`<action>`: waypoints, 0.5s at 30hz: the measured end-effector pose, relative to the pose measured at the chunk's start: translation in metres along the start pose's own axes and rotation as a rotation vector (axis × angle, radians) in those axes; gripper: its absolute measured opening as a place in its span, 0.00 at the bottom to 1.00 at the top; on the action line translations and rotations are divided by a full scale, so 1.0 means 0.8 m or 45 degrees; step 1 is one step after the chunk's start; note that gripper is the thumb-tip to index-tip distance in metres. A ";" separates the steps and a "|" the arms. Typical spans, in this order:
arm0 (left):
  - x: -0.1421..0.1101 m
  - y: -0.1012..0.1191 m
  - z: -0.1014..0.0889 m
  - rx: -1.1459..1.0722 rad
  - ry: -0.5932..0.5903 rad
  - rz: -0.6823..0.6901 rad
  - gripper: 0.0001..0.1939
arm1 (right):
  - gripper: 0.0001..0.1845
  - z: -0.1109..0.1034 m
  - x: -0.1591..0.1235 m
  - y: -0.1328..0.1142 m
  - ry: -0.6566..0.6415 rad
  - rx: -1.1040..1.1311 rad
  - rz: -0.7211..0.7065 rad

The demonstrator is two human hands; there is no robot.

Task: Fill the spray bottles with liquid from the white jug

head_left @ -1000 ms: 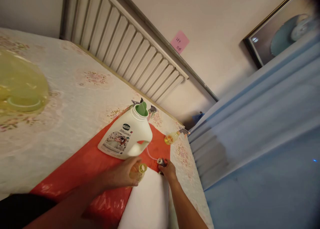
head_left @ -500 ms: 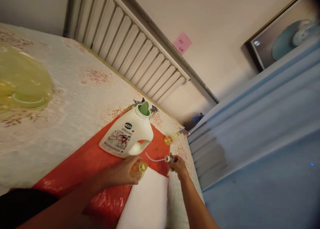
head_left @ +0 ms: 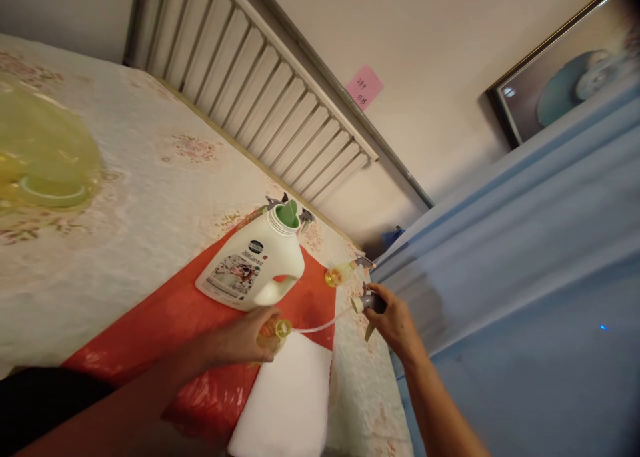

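My left hand (head_left: 250, 337) is closed round a small clear spray bottle (head_left: 274, 334) with yellow liquid, its open mouth tilted toward the right. In my right hand (head_left: 395, 317) is a grey spray trigger head (head_left: 371, 302) with a cream collar. A thin clear tube (head_left: 320, 328) runs from the collar, and its free end is at the bottle's mouth; whether it is inside I cannot tell. Just behind my left hand stands a white detergent jug (head_left: 255, 260) with a green spout, uncapped, on a red plastic sheet (head_left: 135, 327).
Another spray bottle (head_left: 340, 274) stands at the sheet's right end, and more spray heads (head_left: 306, 216) show behind the jug. A folded white cloth (head_left: 287, 397) lies in front. A large yellow transparent container (head_left: 50, 147) is at far left. A blue curtain (head_left: 500, 257) hangs right, a radiator (head_left: 265, 77) behind.
My right hand has moved right and slightly up with the spray head. The tube's end has come to the bottle's mouth. My left hand has stayed nearly in place.
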State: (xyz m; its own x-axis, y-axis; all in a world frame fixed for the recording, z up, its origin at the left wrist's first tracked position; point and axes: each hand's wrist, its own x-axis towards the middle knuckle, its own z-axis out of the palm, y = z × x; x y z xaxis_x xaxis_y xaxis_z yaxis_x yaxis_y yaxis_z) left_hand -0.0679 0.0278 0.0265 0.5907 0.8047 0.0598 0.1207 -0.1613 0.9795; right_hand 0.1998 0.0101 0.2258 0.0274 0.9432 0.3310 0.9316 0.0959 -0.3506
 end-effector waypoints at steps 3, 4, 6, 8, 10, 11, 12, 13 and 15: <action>0.000 0.001 0.000 0.004 0.003 0.003 0.39 | 0.22 -0.005 -0.003 -0.023 -0.006 -0.164 -0.147; 0.000 0.001 0.000 0.002 0.004 -0.002 0.39 | 0.22 -0.007 -0.004 -0.029 -0.007 -0.208 -0.183; 0.000 0.002 -0.001 -0.005 0.004 -0.010 0.39 | 0.22 -0.008 -0.006 -0.042 -0.005 -0.293 -0.236; 0.000 0.003 -0.001 -0.017 -0.008 0.000 0.39 | 0.22 -0.009 -0.009 -0.055 -0.003 -0.381 -0.293; -0.001 0.005 -0.001 -0.029 -0.010 0.022 0.37 | 0.23 -0.010 -0.012 -0.067 0.010 -0.486 -0.359; -0.001 0.005 -0.001 -0.036 -0.009 0.033 0.36 | 0.23 -0.010 -0.013 -0.074 0.022 -0.546 -0.398; -0.001 0.005 -0.001 -0.042 -0.004 0.044 0.35 | 0.23 -0.009 -0.015 -0.080 0.035 -0.605 -0.440; -0.002 0.006 -0.001 -0.046 0.004 0.055 0.35 | 0.23 -0.009 -0.017 -0.087 0.049 -0.656 -0.484; -0.003 0.006 -0.001 -0.037 0.026 0.073 0.34 | 0.21 -0.006 -0.021 -0.099 0.061 -0.714 -0.588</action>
State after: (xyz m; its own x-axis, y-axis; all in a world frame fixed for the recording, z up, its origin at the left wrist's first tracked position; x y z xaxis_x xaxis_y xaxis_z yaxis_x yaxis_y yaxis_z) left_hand -0.0693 0.0255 0.0315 0.5794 0.8062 0.1196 0.0637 -0.1911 0.9795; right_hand 0.1272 -0.0151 0.2520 -0.4096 0.8298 0.3790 0.8973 0.2915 0.3316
